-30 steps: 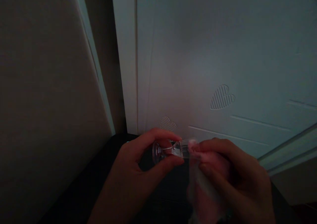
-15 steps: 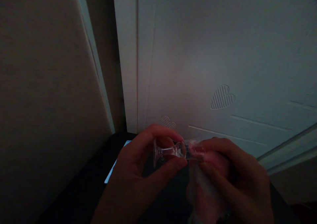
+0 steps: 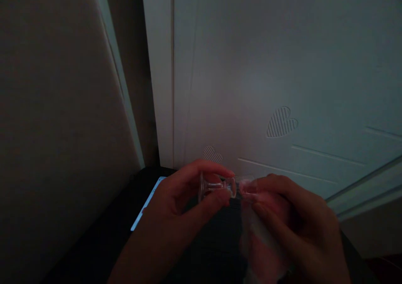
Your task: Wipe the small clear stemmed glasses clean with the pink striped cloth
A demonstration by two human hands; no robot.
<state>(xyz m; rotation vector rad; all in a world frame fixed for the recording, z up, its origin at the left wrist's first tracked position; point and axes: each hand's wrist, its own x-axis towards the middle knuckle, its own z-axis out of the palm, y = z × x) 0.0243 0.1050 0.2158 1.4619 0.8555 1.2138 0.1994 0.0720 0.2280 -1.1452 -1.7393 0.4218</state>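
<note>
My left hand (image 3: 176,208) is closed around a small clear stemmed glass (image 3: 216,188), fingers above it and thumb across its narrow part. The glass lies sideways, its flared foot toward the left and its bowl end toward the right. At the bowl end my right hand (image 3: 298,217) pinches a crumpled, pink-and-white soft cloth (image 3: 262,250). Part of the cloth appears pressed into or against the bowl; the dim light hides exactly where. The rest of the cloth hangs below my right fingers.
Behind the hands stands a pale panel (image 3: 232,75) with grooved hearts and lines. A lit phone-like screen (image 3: 147,204) lies at the left on a dark surface (image 3: 103,229). A brownish wall or panel (image 3: 59,108) rises along the left side.
My left thumb has moved up over the narrow part of the glass. The foot of the glass has shifted slightly right. My right hand stays at the bowl end with the cloth.
</note>
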